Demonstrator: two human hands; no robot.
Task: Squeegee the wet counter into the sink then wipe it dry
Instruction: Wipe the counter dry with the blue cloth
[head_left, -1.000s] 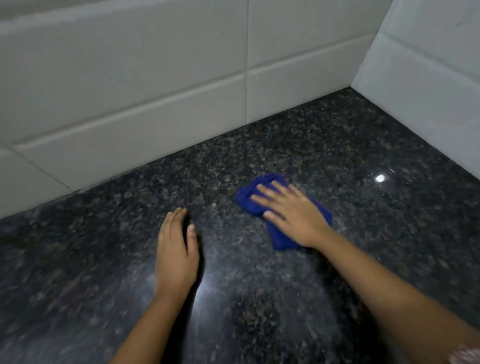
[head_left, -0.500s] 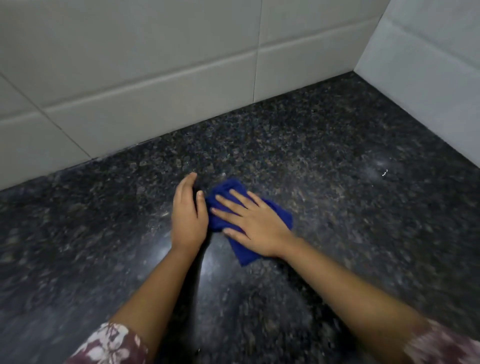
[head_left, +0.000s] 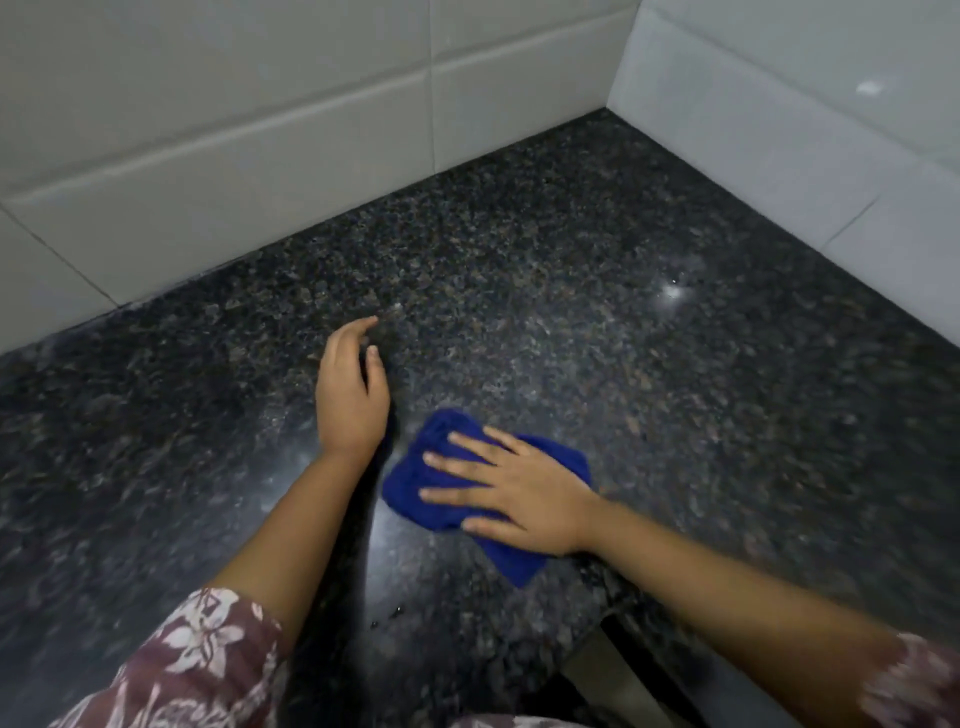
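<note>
Your right hand (head_left: 524, 493) lies flat on the blue cloth (head_left: 410, 480); its fingers (head_left: 457, 462) are straight and spread apart, pointing left, and they press down on the cloth without curling round it. The cloth is folded and lies on the dark speckled granite counter (head_left: 571, 322), in the near middle of the view; one part shows past your fingertips on the left, and a corner sticks out from under your palm toward the counter's near edge. Your thumb lies along the cloth's near side.

Your left hand (head_left: 350, 400) is just beside the cloth, to its left and a little farther from you, with a narrow gap between them; its fingers are held together and gently curved, pointing toward the back wall, and they grip nothing; whether it touches the stone, you cannot tell from here.

White wall tiles (head_left: 260, 156) meet the counter at the back and on the right, forming a corner; a small bright glint (head_left: 672, 291) shows on the stone to the right. A floral sleeve (head_left: 197, 654) covers your left upper arm.
</note>
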